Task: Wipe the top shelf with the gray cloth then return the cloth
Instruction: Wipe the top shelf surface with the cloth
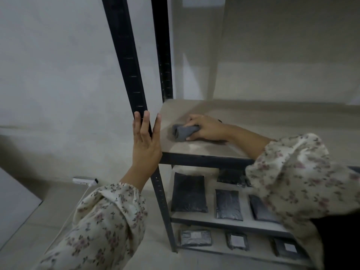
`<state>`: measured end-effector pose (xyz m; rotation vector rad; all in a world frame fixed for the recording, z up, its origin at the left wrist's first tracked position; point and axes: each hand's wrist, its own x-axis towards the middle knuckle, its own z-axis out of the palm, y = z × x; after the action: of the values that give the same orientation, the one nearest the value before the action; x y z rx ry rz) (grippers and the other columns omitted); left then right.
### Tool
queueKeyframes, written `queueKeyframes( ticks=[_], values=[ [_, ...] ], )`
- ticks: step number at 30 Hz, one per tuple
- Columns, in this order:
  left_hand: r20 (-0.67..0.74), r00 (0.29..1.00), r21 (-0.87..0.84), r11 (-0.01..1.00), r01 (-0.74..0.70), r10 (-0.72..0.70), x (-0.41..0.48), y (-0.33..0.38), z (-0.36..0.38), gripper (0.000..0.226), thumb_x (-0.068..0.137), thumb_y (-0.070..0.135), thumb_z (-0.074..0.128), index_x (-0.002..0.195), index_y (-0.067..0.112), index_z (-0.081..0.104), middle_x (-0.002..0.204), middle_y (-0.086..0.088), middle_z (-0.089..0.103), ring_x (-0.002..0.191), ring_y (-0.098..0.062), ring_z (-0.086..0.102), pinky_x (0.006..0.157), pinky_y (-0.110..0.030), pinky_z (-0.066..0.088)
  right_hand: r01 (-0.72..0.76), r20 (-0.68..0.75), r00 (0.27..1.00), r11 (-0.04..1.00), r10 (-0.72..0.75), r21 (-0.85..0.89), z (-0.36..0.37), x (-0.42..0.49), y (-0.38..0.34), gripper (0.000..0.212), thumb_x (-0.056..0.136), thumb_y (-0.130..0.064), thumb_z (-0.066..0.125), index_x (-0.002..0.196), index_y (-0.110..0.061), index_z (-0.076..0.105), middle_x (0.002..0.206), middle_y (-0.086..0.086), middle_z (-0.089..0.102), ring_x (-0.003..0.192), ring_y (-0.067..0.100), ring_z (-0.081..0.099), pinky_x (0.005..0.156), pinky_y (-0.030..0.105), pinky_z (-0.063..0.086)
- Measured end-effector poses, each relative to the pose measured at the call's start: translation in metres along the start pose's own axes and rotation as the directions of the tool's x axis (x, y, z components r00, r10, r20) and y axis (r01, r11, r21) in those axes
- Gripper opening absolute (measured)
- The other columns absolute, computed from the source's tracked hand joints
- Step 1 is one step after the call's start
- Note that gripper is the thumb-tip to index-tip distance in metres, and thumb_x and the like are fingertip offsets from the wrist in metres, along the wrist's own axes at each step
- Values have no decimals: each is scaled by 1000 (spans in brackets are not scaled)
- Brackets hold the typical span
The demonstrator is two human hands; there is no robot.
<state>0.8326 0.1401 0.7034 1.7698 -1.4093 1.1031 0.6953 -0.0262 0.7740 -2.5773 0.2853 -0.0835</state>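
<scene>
The right hand (206, 129) lay on the top shelf (272, 121) with its fingers curled round the gray cloth (183, 132), which was bunched into a roll that stuck out past the fingertips and pressed on the board. The left hand (145, 145) rested flat against the black upright post (124, 55) beside it, fingers straight, seemingly to steady the person. I judged the wiping to be under way but unfinished. The cloth sat near the post end of the shelf, a pale dusty smear showed just in front of the right hand, and a long stretch of board ran off beyond the wrist. Whether that stretch had been wiped I could not tell. Returning the cloth was left to do, and nothing showed where it belonged. Dark packets (189, 193) lay on the shelves below the hands.
</scene>
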Motion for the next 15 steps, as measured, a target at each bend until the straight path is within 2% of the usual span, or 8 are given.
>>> queueKeyframes(
  ticks=[2,3,6,8,10,12,14,15],
  values=[
    [-6,1000,-11,1000,2,-2,1,0,0,72,86,-8,20,149,16,-5,151,0,-31,141,-29,-22,113,-56,17,-35,153,988,997,24,66,-17,-2,-7,15,84,-23,64,98,-27,63,107,-3,50,96,14,49,84,28,39],
    [-9,1000,-34,999,-5,4,1,0,-1,73,86,-8,25,149,18,-5,151,1,-31,141,-28,-22,115,-55,14,-50,159,987,996,38,74,-24,3,-12,17,85,-22,64,101,-23,63,109,-2,51,95,12,50,83,27,39],
    [-30,999,-147,988,-38,34,2,0,-3,71,94,8,38,148,26,-5,153,6,-26,143,-25,-19,117,-51,10,-15,1,1000,991,15,134,-18,27,-33,28,85,-22,65,111,-12,61,106,-3,52,92,11,50,77,20,39],
    [-35,998,-176,983,-50,45,2,-1,-4,71,96,21,42,147,30,-8,153,8,-24,143,-23,-17,118,-48,9,27,-38,999,996,-23,87,6,43,-47,26,84,-20,64,108,-11,60,105,-1,55,93,15,54,82,29,47],
    [-28,999,-189,981,-44,39,2,-1,-5,69,97,31,40,146,33,-9,153,9,-23,143,-22,-17,118,-44,5,80,-23,996,992,-82,-93,25,48,-51,23,84,-19,61,106,-12,59,110,6,56,99,21,54,89,44,47],
    [-12,999,-193,981,-31,29,2,0,-5,67,98,36,37,146,33,-9,153,10,-24,143,-21,-17,119,-42,3,187,77,982,964,-175,-189,21,41,-46,23,86,-18,59,109,-11,62,120,8,51,108,21,48,94,42,42],
    [-1,1000,-198,980,-26,27,3,0,-5,65,97,41,35,146,33,-8,153,9,-24,143,-21,-17,118,-42,3,218,249,951,970,-185,-111,7,29,-39,24,86,-14,60,110,-11,63,124,6,46,109,15,44,94,27,39],
    [5,1000,-206,978,-27,29,2,0,-5,65,97,43,35,146,33,-7,153,9,-23,143,-21,-18,118,-43,3,174,324,935,983,-143,-67,-1,23,-37,25,85,-9,60,110,-10,63,122,3,45,106,11,43,92,21,38]
  ],
)
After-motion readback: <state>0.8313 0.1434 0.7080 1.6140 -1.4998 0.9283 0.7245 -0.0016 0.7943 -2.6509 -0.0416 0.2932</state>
